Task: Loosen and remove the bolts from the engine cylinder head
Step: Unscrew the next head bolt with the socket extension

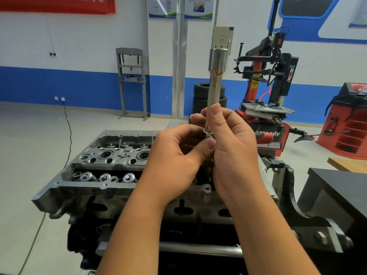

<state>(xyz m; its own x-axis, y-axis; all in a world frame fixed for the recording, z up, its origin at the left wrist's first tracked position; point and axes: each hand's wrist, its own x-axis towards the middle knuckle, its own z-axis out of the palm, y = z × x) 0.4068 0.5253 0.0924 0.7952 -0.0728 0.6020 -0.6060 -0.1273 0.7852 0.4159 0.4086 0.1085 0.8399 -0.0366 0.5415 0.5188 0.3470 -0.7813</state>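
At frame centre, above the grey aluminium cylinder head (111, 155), right hand (231, 147) grips a long chrome steel socket (215, 84) upright; left hand (178, 155) pinches its lower end.

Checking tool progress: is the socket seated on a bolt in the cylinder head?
No: the right hand and left hand hold the socket upright in the air above the cylinder head.

**One view, from my own head**

The only camera sits on my head, looking forward and a little downward. My two forearms rise from the bottom edge, so my left grip (176, 155) and right grip (228, 143) come up very near the lens at mid-frame. The grey cast-metal engine cylinder head (103, 165) lies close below them. The wide lens also takes in the floor and the blue-and-white far wall (79, 56), well apart.
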